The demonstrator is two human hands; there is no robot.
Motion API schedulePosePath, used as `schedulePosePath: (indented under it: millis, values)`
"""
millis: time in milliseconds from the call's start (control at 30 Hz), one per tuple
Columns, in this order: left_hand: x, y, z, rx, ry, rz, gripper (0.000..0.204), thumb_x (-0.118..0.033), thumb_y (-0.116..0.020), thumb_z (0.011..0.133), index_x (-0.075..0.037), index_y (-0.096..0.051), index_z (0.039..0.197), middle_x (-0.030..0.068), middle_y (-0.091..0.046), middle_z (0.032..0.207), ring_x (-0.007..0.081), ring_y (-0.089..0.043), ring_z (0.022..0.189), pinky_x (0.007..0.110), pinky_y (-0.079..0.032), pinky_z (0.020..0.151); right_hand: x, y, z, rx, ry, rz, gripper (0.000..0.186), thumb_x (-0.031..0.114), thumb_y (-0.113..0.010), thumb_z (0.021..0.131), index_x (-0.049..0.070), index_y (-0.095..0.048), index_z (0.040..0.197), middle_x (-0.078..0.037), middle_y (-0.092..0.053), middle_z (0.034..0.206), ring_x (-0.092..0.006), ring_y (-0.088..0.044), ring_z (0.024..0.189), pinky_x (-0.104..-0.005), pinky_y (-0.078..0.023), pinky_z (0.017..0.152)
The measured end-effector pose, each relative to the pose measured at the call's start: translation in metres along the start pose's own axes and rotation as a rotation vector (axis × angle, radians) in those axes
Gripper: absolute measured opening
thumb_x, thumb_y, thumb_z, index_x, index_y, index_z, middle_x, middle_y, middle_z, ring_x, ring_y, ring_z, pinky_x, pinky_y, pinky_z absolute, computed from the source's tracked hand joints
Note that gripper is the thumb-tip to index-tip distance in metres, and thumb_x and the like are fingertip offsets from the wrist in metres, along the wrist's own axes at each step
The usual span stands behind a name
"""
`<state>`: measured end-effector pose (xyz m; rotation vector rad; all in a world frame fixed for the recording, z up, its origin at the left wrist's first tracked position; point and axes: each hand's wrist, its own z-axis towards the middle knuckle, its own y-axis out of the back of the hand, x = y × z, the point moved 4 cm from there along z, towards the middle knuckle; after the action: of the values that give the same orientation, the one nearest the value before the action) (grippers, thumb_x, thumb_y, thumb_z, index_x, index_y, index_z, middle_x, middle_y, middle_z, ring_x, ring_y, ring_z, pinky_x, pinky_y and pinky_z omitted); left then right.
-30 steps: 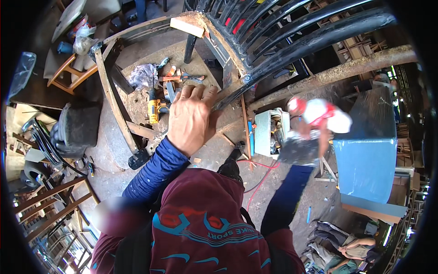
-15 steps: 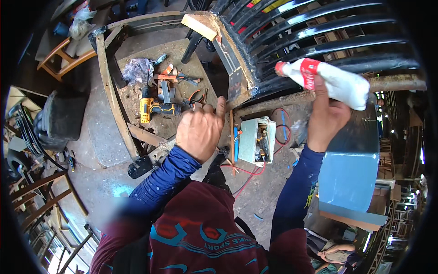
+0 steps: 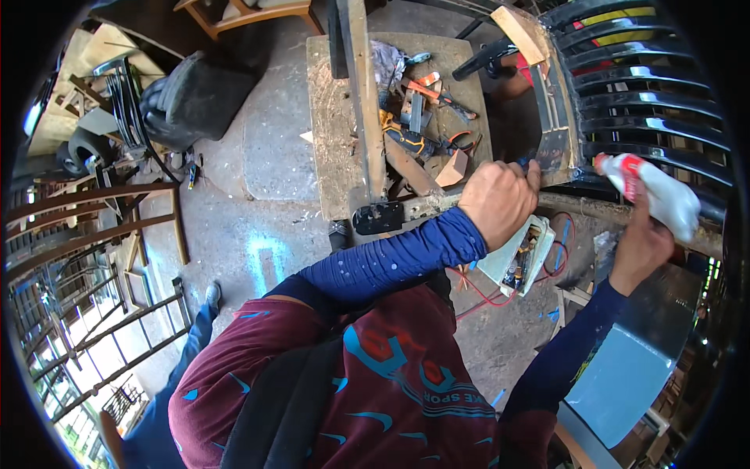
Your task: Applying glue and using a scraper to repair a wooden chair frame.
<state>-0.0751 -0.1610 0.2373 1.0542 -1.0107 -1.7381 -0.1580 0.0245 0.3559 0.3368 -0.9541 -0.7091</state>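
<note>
My right hand (image 3: pixel 644 250) grips a plastic bottle (image 3: pixel 673 199) with white contents and a red label. The bottle lies tilted, its capped or spout end pointing left toward the glossy black slats (image 3: pixel 641 102). My left hand (image 3: pixel 500 205) is closed on the near rail (image 3: pixel 426 205) of a wooden seat frame; its thumb side points away from me, and the fingertips are hidden beneath. A pale wood block (image 3: pixel 519 35) sits on the frame's far corner, beside the slats. A small wood wedge (image 3: pixel 453 167) lies just left of my left hand.
Inside the frame a worn board (image 3: pixel 332 117) bears a yellow drill (image 3: pixel 408 144), pliers (image 3: pixel 461 142) and a rag (image 3: pixel 387 62). A pale tool bin (image 3: pixel 539 242) and a red hose (image 3: pixel 476 307) are on the floor. Another person's jeans leg (image 3: pixel 168 391) shows lower left.
My view has swung left, so the frame and tools appear farther right. The bottle stays in my right hand, near the slats. My left hand stays at the rail.
</note>
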Motion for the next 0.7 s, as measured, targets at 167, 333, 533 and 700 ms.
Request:
schedulePosePath:
  millis: [167,333,533,700]
  values:
    - [-0.001,-0.007,0.002,0.044,0.042,0.005,0.050,-0.016,-0.056,0.089,-0.002,-0.056,0.137,0.0031,-0.064,0.076,0.0182,-0.065,0.072,0.035,-0.045,0.062,-0.004,0.006,0.001,-0.016,0.011,0.064,0.029,0.009,-0.078,0.089,-0.003,-0.071,0.114,-0.006,-0.073,0.109,-0.0118,-0.066,0.097,-0.0269,-0.050,0.090]
    - [-0.002,-0.008,0.005,0.026,0.009,-0.020,0.051,-0.013,-0.057,0.089,-0.002,-0.054,0.139,0.0068,-0.066,0.085,0.0210,-0.067,0.080,0.032,-0.050,0.064,-0.003,0.008,0.007,0.044,-0.036,0.057,0.025,0.003,-0.078,0.086,-0.004,-0.072,0.109,-0.007,-0.075,0.104,-0.0128,-0.068,0.093,-0.0276,-0.052,0.086]
    - [0.001,-0.002,0.005,0.018,-0.029,0.039,0.046,-0.017,-0.058,0.088,-0.002,-0.062,0.132,0.0043,-0.064,0.076,0.0193,-0.065,0.068,0.032,-0.045,0.056,0.014,0.004,0.009,0.046,-0.065,-0.072,0.025,0.007,-0.079,0.087,-0.004,-0.073,0.108,-0.009,-0.075,0.101,-0.0127,-0.068,0.091,-0.0282,-0.052,0.084]
    - [0.000,-0.002,0.005,0.102,0.006,0.028,0.055,-0.013,-0.057,0.089,-0.003,-0.052,0.143,0.0064,-0.065,0.083,0.0190,-0.067,0.076,0.030,-0.050,0.062,0.021,0.002,0.014,0.121,-0.030,-0.144,0.020,0.005,-0.074,0.089,-0.005,-0.073,0.106,-0.009,-0.075,0.101,-0.0129,-0.068,0.090,-0.0265,-0.052,0.080]
